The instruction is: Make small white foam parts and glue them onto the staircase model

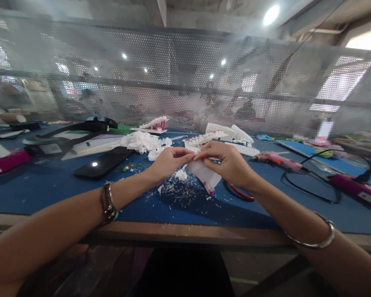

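My left hand [170, 163] and my right hand [227, 161] meet over the blue table, fingertips pinched together. Whatever sits between them is too small or hidden to make out. Below my right fingers is a thin white piece [212, 176], partly covered; I cannot tell if it is held. A small red stick [208, 188] shows at its lower edge. Just behind the hands lies a white stepped model part [208, 138]. Under the hands are a small white lump [181, 175] and scattered white shavings [185, 192]. A red-handled tool [239, 192] lies beside my right wrist.
A black phone [103, 163] and crumpled white tissue [142, 141] lie to the left. Farther back stands a white model with red posts [157, 123]. On the right are a pink glue gun [278, 160], its black cable and a magenta power strip [357, 190]. Perforated metal screen [173, 74] behind.
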A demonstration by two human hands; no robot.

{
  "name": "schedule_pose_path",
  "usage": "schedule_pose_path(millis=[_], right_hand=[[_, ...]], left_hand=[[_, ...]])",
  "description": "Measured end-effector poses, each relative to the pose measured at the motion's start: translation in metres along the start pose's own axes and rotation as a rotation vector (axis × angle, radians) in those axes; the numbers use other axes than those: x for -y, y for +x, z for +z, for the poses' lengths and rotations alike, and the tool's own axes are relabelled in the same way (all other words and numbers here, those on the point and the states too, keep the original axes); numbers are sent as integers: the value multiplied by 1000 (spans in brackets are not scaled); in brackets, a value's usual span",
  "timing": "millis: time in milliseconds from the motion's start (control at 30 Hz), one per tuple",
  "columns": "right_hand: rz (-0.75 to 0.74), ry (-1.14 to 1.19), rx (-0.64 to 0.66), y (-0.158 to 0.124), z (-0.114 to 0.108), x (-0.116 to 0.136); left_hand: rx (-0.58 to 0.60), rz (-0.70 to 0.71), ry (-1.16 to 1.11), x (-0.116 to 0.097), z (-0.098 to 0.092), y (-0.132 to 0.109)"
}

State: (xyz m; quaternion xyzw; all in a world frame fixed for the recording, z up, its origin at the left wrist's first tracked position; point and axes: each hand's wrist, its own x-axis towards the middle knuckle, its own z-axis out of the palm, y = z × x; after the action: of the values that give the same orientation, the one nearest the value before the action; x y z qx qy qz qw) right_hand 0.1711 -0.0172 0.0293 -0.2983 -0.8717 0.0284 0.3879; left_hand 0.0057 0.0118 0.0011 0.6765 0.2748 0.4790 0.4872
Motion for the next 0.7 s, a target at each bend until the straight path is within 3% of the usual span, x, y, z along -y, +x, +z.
schedule_pose_path(millis=[400,700], right_hand=[[49,-49,-39,-2,2,-1],[-41,-164,8,0,-1,-2]], left_hand=[[1,5,33,2,-1,0],[25,-39,-43,2,0,1]])
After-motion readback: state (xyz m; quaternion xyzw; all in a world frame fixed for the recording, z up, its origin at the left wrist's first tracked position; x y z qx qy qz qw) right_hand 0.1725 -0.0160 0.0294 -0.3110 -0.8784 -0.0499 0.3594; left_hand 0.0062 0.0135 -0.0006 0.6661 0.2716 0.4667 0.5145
